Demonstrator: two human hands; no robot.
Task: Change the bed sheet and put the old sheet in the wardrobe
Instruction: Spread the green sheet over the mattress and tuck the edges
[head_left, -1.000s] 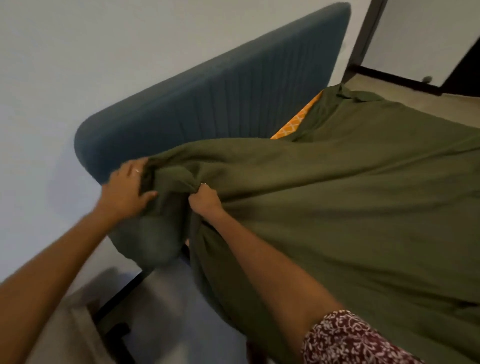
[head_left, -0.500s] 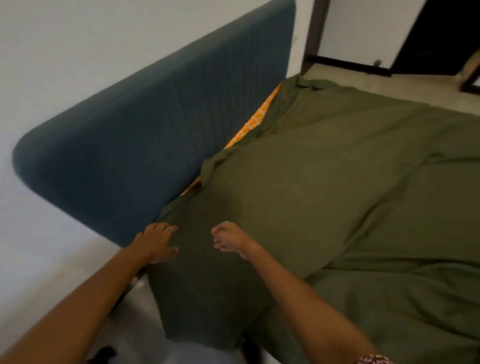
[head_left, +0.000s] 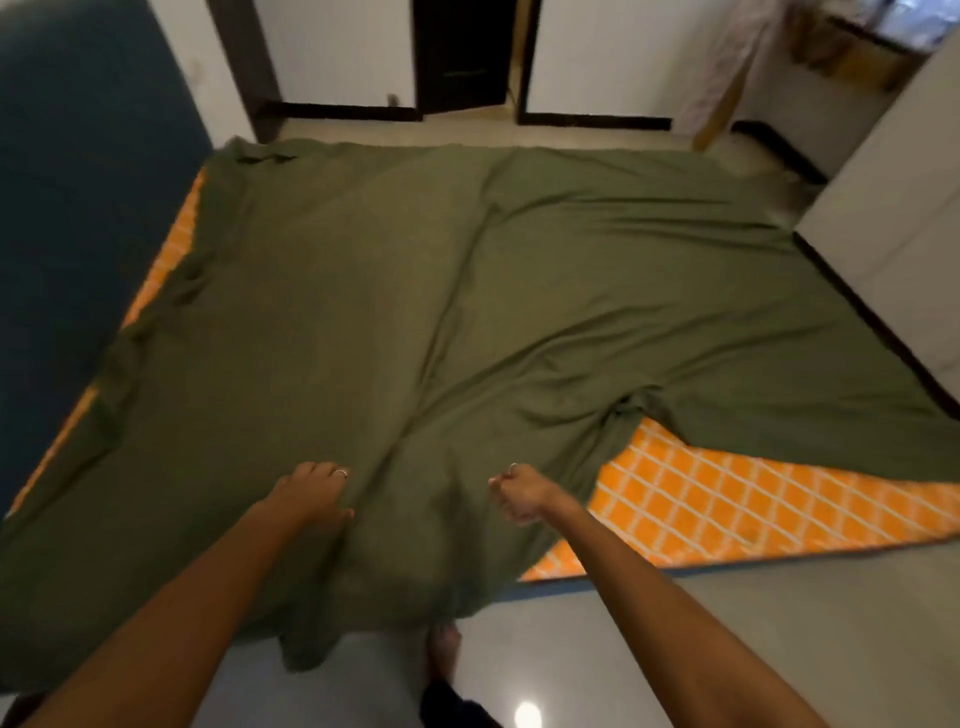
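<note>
Green sheet (head_left: 467, 312) spread across the bed, near corner hanging over the edge, orange checked mattress (head_left: 727, 499) bare beside it. Left hand (head_left: 311, 496) resting on the sheet, fingers curled into fabric. Right hand (head_left: 522, 493) fisted just above the sheet; grip unclear.

Headboard (head_left: 78, 208) left, wardrobe (head_left: 893, 208) right.

Matt, creased olive cloth sheet (head_left: 363, 312), orange checked fabric mattress (head_left: 727, 499), glossy smooth floor (head_left: 779, 623)

Head view, steeply down over bed (head_left: 675, 499)
</note>
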